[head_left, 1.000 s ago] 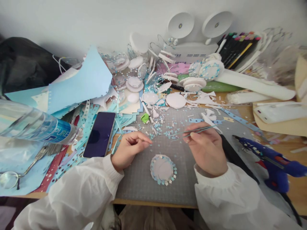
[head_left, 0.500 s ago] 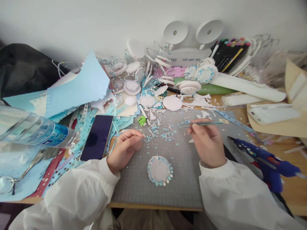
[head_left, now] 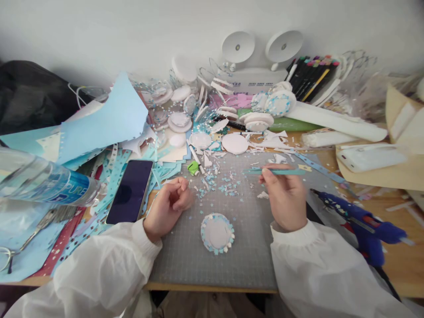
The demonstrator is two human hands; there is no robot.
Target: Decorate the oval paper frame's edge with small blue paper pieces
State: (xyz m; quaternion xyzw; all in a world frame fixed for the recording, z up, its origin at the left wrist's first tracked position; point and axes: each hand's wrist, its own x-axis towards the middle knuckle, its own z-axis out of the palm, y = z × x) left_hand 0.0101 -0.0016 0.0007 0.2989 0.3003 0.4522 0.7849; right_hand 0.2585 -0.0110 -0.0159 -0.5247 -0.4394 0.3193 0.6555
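Observation:
A teal pair of tweezers [head_left: 293,172] is pinched in my right hand [head_left: 287,198], its tips pointing left above the grey cutting mat [head_left: 251,260]. My left hand [head_left: 167,207] is closed over the mat's left side, fingers curled together; whether anything is inside cannot be made out. Between and below the hands lies a round white disc [head_left: 217,233] with small blue and white flower-shaped paper pieces around its rim. Several loose paper flowers [head_left: 210,183] and white scraps are scattered on the mat beyond the disc.
On the left are a phone [head_left: 130,191], a water bottle [head_left: 49,179], scissors [head_left: 35,236] and blue paper [head_left: 106,121]. A blue glue gun [head_left: 361,221] lies right of my hand. Stacked white discs [head_left: 235,144], a two-headed lamp [head_left: 238,46] and markers [head_left: 311,79] stand at the back.
The fingers of my left hand have curled inward from a more extended pinch. In my right hand the tweezers have turned slightly. The whole view has shifted a little.

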